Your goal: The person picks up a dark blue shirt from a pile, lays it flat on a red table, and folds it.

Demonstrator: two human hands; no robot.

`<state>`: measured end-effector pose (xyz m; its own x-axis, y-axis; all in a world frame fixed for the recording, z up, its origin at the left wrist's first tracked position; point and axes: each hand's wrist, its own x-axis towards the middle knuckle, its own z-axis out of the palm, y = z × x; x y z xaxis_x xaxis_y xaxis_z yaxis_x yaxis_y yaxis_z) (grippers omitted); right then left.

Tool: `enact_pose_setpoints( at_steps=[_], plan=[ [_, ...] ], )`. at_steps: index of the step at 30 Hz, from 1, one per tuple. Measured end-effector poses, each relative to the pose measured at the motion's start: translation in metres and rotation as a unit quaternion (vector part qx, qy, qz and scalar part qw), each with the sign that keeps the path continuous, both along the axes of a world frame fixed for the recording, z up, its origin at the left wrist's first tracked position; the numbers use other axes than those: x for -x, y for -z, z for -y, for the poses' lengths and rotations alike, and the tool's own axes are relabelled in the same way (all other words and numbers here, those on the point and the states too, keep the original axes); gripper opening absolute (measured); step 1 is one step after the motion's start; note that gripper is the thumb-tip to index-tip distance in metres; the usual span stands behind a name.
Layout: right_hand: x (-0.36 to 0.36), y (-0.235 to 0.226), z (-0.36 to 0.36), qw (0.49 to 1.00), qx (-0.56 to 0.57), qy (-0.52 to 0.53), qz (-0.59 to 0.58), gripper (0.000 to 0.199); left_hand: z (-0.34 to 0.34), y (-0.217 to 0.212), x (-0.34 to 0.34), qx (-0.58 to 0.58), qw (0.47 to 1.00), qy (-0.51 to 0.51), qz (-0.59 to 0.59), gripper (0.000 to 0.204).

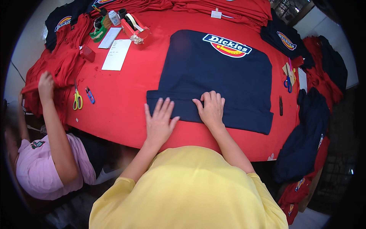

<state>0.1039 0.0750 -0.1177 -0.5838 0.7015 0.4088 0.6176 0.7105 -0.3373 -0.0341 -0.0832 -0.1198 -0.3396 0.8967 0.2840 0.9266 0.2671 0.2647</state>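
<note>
Left hand (159, 122): flat, fingers spread, palm down across the near edge of the navy garment (213, 80); grips nothing.
Right hand (211, 108): palm down on the same near edge, fingers slightly curled over a fold; whether cloth is pinched underneath cannot be told.
Navy garment: folded, lies in the middle of the red table (126, 99), its printed oval badge at the far side.
Hidden: the person's yellow shirt (187, 191) covers the table's near rim.
Co-worker's hand (45, 86): at left, grasps a heap of red cloth (61, 65); the face is cut off.
Small tools: yellow-handled scissors (77, 100) and a blue clipper (90, 95) lie close together.
Far side: a white paper sheet (116, 54) and a tape dispenser (133, 26); items behind it too crowded to make out.
Right edge: blue-handled scissors (288, 82), bent by the lens.
</note>
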Motion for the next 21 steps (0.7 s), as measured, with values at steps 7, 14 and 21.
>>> enact_pose_setpoints(
  at_steps=[7,14,21],
  plan=[
    [0.001,0.000,-0.001,0.998,-0.051,-0.016,-0.025,0.025,0.028,0.005,0.052,-0.057,0.991,-0.114,0.050,0.038],
    [0.000,-0.001,-0.002,0.999,-0.029,-0.008,-0.014,0.024,0.004,-0.018,0.075,-0.067,0.947,-0.188,0.252,0.024],
    [0.000,0.002,-0.001,1.000,-0.022,-0.009,-0.014,0.023,-0.019,0.001,0.092,-0.207,0.783,-0.144,0.568,0.013]
  ],
)
